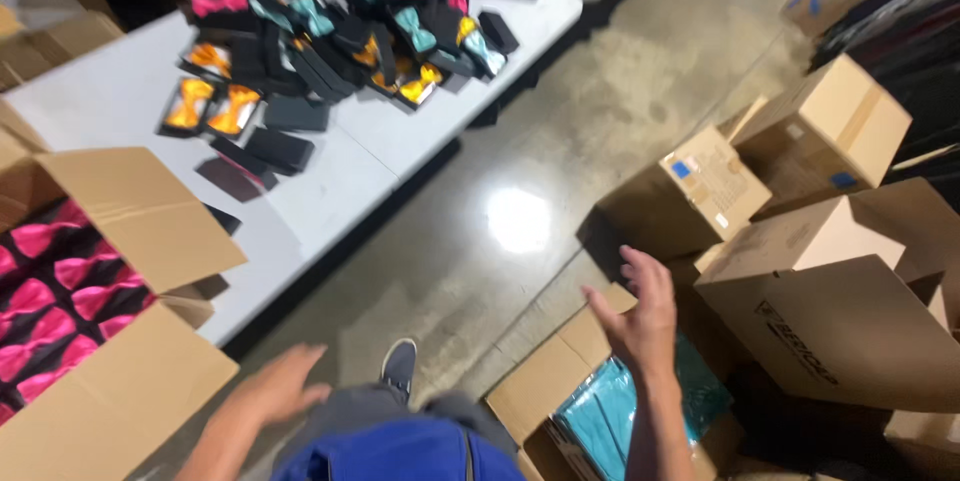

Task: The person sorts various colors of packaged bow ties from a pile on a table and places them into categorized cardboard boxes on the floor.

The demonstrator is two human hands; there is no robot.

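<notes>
My right hand (640, 311) is raised with fingers spread and holds nothing; it hovers above an open cardboard box (545, 381) on the floor that holds teal bow ties (605, 411). Lower left, my left hand (280, 386) is blurred, fingers apart and empty, near the flap of a large open box (130, 211) full of pink bow ties (50, 301). A heap of small black boxes (340, 41) showing orange, teal and pink bow ties lies on the white table (350, 156).
Several closed and open cardboard boxes (830, 131) stand stacked on the right over the concrete floor (520, 201). My shoe (400, 366) and blue shirt show at the bottom. More boxes sit at the top right corner and far left.
</notes>
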